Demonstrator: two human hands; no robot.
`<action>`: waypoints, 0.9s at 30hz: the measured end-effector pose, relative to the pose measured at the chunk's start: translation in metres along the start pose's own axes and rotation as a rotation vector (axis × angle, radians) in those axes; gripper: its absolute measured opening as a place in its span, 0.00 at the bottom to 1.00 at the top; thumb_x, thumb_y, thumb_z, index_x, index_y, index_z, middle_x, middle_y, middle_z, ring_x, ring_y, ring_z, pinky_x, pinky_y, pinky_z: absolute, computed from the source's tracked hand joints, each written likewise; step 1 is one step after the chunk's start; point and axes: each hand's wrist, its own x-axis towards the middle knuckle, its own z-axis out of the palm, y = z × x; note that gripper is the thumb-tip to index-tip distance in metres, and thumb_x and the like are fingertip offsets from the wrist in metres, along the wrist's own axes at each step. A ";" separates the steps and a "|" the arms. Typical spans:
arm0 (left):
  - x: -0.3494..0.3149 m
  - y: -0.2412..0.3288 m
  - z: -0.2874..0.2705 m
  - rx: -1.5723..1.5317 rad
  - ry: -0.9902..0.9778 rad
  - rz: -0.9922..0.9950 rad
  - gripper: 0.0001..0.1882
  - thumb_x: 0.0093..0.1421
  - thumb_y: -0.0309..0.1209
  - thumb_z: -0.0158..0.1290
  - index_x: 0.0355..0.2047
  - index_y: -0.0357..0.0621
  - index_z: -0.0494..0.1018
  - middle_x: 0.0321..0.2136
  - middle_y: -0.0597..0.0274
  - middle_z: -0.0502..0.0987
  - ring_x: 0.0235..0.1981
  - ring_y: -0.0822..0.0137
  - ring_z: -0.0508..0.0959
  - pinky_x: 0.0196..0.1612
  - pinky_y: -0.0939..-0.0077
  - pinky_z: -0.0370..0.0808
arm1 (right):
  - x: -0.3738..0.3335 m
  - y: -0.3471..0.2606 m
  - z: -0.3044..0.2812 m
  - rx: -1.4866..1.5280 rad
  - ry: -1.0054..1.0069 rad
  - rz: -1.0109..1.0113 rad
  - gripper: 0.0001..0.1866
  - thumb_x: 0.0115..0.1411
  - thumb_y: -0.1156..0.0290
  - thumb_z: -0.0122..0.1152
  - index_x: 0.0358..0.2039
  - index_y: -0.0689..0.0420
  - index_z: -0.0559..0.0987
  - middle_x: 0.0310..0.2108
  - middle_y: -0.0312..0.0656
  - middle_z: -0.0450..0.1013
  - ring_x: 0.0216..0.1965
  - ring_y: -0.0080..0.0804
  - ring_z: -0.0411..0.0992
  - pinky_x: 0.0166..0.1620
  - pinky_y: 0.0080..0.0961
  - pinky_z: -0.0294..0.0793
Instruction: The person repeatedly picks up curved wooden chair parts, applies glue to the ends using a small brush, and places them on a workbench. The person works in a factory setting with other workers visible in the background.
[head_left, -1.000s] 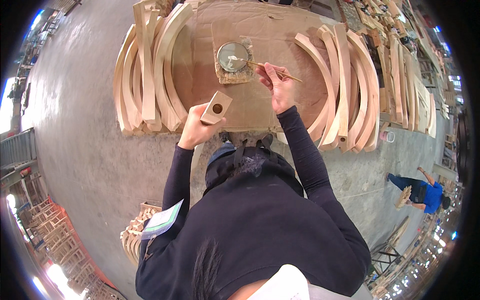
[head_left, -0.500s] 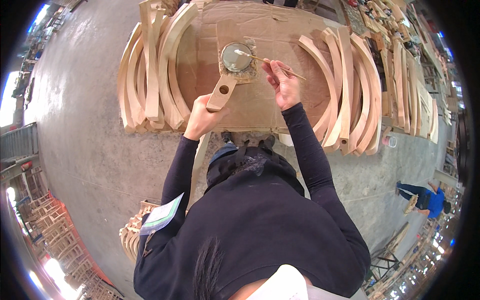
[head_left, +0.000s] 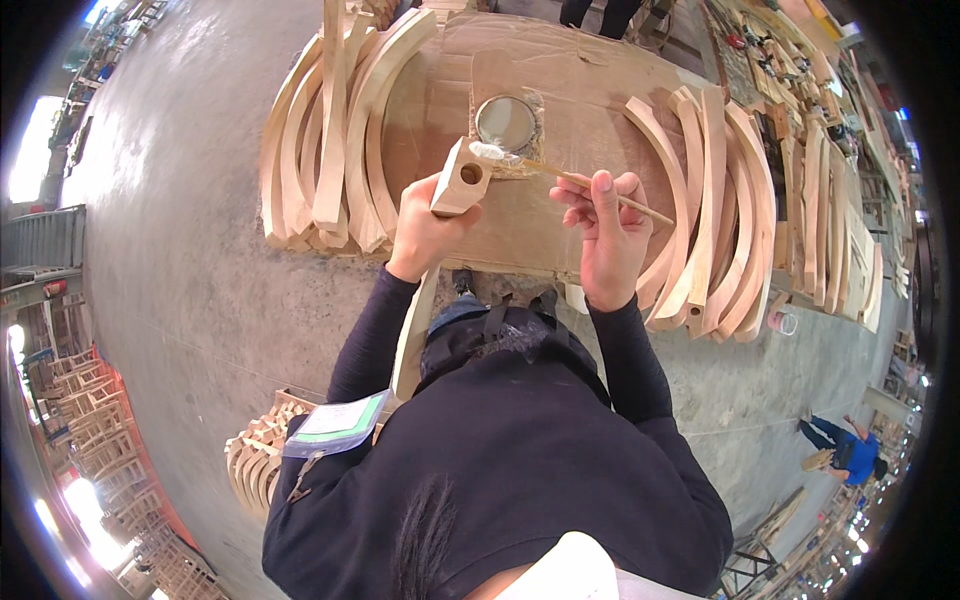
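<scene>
My left hand [head_left: 425, 232] is closed around a pale wooden piece [head_left: 452, 200] with a round hole in its end face, tilted up toward the middle. A strip of similar wood shows below that wrist; I cannot tell if it is the same piece. My right hand [head_left: 612, 240] pinches a thin wooden stick [head_left: 640, 208] between thumb and fingers. White paste coats the stick's far tip, right beside the top edge of the holed end. Just beyond stands a round container [head_left: 505, 122] of greyish-white paste on a crusted board.
Cardboard [head_left: 560, 80] covers the table. Curved wooden parts [head_left: 345, 140] are stacked at its left, and more curved parts [head_left: 735, 200] at its right. Further wood pieces [head_left: 830, 210] lie beyond. A person in blue [head_left: 855, 455] is on the floor area far right.
My right hand has drawn the stick's pasted tip out of the container and toward the holed wood. The wooden piece has turned slightly in my left hand. The whole view has shifted.
</scene>
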 end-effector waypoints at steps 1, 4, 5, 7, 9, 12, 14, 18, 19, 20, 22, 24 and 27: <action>-0.001 0.004 0.000 -0.001 0.000 -0.001 0.10 0.45 0.20 0.58 0.32 0.35 0.75 0.23 0.66 0.77 0.28 0.79 0.74 0.34 0.79 0.72 | 0.000 0.001 0.001 -0.002 -0.005 -0.011 0.11 0.64 0.67 0.59 0.28 0.54 0.67 0.33 0.50 0.79 0.33 0.34 0.80 0.29 0.20 0.73; -0.003 0.011 0.001 -0.006 -0.004 -0.008 0.11 0.45 0.20 0.58 0.32 0.36 0.75 0.24 0.66 0.77 0.29 0.79 0.74 0.34 0.79 0.72 | -0.001 0.002 0.002 0.001 -0.009 -0.044 0.10 0.64 0.68 0.59 0.29 0.54 0.67 0.33 0.50 0.79 0.34 0.35 0.80 0.29 0.20 0.73; -0.004 0.012 0.002 -0.009 -0.006 -0.009 0.11 0.45 0.20 0.58 0.31 0.36 0.75 0.24 0.67 0.77 0.29 0.79 0.74 0.34 0.79 0.72 | -0.001 0.001 0.002 0.010 -0.007 -0.059 0.10 0.64 0.69 0.59 0.29 0.54 0.68 0.34 0.50 0.79 0.34 0.35 0.80 0.29 0.20 0.73; -0.005 0.018 0.003 -0.006 -0.010 -0.005 0.11 0.45 0.20 0.58 0.31 0.36 0.75 0.24 0.67 0.77 0.28 0.79 0.74 0.34 0.79 0.72 | -0.002 0.000 0.000 0.033 -0.011 -0.076 0.08 0.64 0.70 0.58 0.30 0.55 0.68 0.35 0.51 0.79 0.35 0.36 0.80 0.30 0.20 0.74; -0.006 0.020 0.003 -0.015 -0.009 -0.003 0.11 0.45 0.20 0.58 0.31 0.35 0.75 0.24 0.66 0.77 0.28 0.79 0.73 0.34 0.79 0.72 | -0.002 -0.001 0.000 0.060 -0.023 -0.076 0.07 0.64 0.72 0.58 0.32 0.55 0.69 0.37 0.52 0.79 0.37 0.37 0.80 0.30 0.19 0.75; -0.006 0.021 0.004 -0.029 -0.007 0.002 0.11 0.45 0.20 0.58 0.31 0.35 0.75 0.23 0.66 0.77 0.28 0.79 0.73 0.34 0.79 0.72 | -0.003 -0.004 0.002 0.070 -0.034 -0.045 0.06 0.63 0.74 0.58 0.34 0.56 0.70 0.40 0.54 0.78 0.40 0.39 0.80 0.33 0.19 0.77; -0.006 0.021 0.004 -0.016 -0.011 0.003 0.11 0.44 0.20 0.58 0.31 0.35 0.75 0.23 0.65 0.77 0.28 0.79 0.74 0.34 0.78 0.72 | -0.003 -0.003 0.002 0.101 -0.059 -0.055 0.06 0.62 0.75 0.59 0.34 0.57 0.69 0.41 0.55 0.77 0.41 0.40 0.79 0.35 0.19 0.78; -0.006 0.022 0.005 -0.007 0.000 0.004 0.11 0.44 0.19 0.58 0.31 0.35 0.75 0.23 0.64 0.77 0.27 0.78 0.74 0.33 0.78 0.73 | -0.003 -0.001 0.004 0.143 -0.121 -0.054 0.07 0.62 0.76 0.59 0.35 0.57 0.69 0.42 0.56 0.77 0.41 0.41 0.79 0.36 0.20 0.79; -0.006 0.024 0.004 -0.002 0.003 0.006 0.11 0.44 0.19 0.58 0.31 0.35 0.75 0.23 0.64 0.77 0.27 0.78 0.74 0.33 0.78 0.73 | -0.004 0.000 0.002 0.128 -0.132 -0.046 0.07 0.62 0.76 0.59 0.35 0.57 0.69 0.42 0.56 0.77 0.41 0.41 0.79 0.36 0.21 0.79; -0.006 0.024 0.004 0.002 0.006 0.009 0.11 0.44 0.19 0.58 0.32 0.35 0.75 0.23 0.64 0.77 0.27 0.78 0.74 0.33 0.78 0.73 | -0.004 -0.001 0.001 0.112 -0.142 -0.040 0.07 0.62 0.77 0.59 0.34 0.57 0.68 0.42 0.56 0.77 0.42 0.41 0.79 0.36 0.21 0.79; -0.005 0.024 0.005 -0.006 0.012 0.020 0.11 0.44 0.19 0.57 0.32 0.36 0.76 0.23 0.64 0.77 0.27 0.78 0.74 0.33 0.78 0.73 | -0.006 -0.001 -0.002 0.093 -0.162 -0.030 0.08 0.62 0.77 0.59 0.34 0.57 0.68 0.42 0.56 0.77 0.41 0.41 0.79 0.37 0.22 0.79; -0.004 0.024 0.004 -0.013 0.012 0.014 0.11 0.45 0.20 0.57 0.32 0.36 0.76 0.23 0.64 0.77 0.27 0.77 0.74 0.33 0.78 0.73 | -0.009 -0.001 -0.005 0.088 -0.184 -0.022 0.08 0.61 0.77 0.59 0.33 0.56 0.67 0.41 0.56 0.77 0.41 0.41 0.79 0.36 0.23 0.79; -0.003 0.024 0.002 -0.024 0.005 -0.015 0.11 0.45 0.20 0.57 0.32 0.36 0.76 0.23 0.64 0.77 0.27 0.77 0.75 0.33 0.78 0.73 | -0.013 -0.004 -0.008 0.044 -0.203 0.003 0.08 0.61 0.76 0.59 0.33 0.56 0.67 0.40 0.55 0.77 0.40 0.41 0.79 0.36 0.23 0.79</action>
